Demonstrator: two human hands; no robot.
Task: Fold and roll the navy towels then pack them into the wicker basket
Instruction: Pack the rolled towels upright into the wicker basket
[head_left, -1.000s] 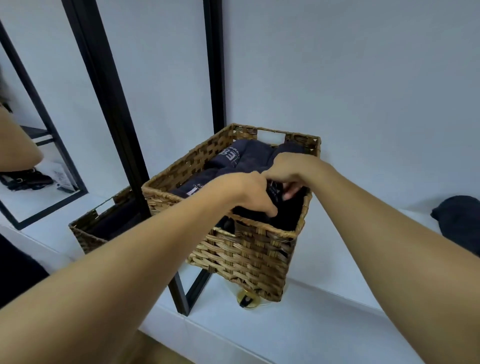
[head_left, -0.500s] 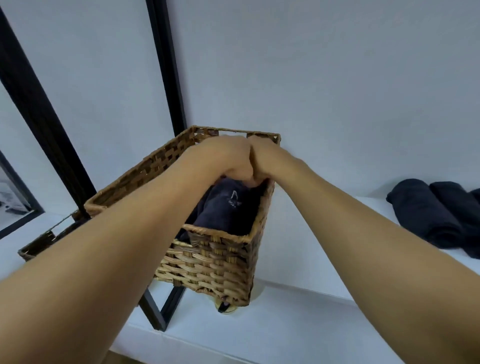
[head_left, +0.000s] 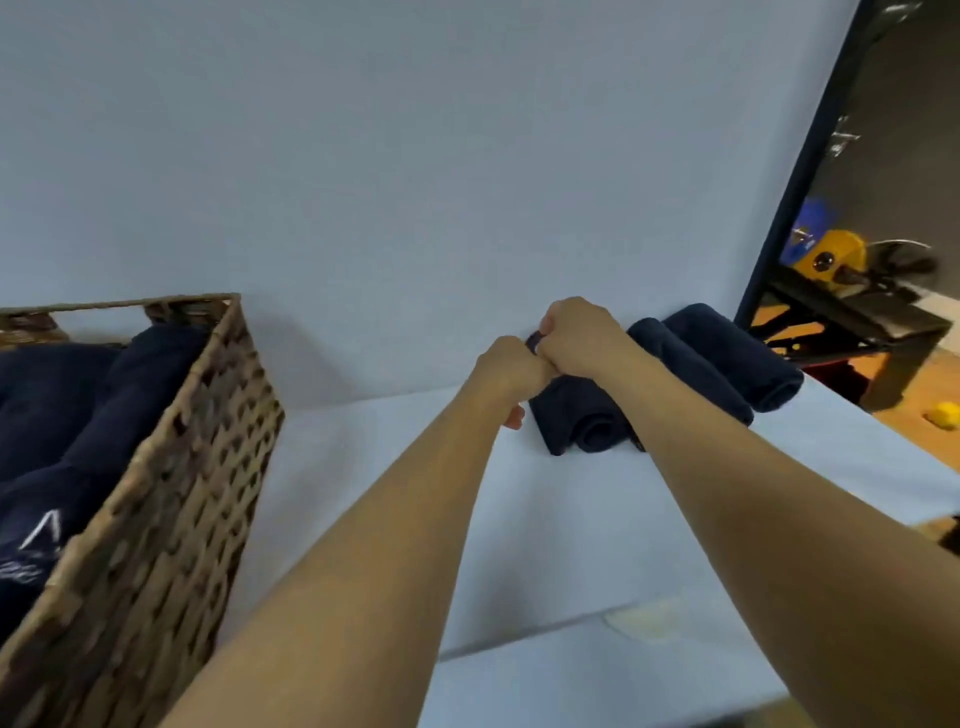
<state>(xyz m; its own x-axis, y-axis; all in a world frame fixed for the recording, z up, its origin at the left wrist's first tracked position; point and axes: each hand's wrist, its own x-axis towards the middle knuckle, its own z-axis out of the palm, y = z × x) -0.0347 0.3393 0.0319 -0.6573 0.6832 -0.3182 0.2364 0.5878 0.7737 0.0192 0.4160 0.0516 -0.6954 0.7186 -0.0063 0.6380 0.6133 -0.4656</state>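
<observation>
The brown woven wicker basket sits lower left, well apart from the rolled navy towel at centre right (its long axis runs back toward the wall). The right hand and left hand, touching each other, clamp curled fingers on its far end, so the carry likely goes leftward.

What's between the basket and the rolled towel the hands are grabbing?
In the head view, only bare white shelf lies between the wicker basket and the rolled towel, which the left hand and right hand grip.
</observation>
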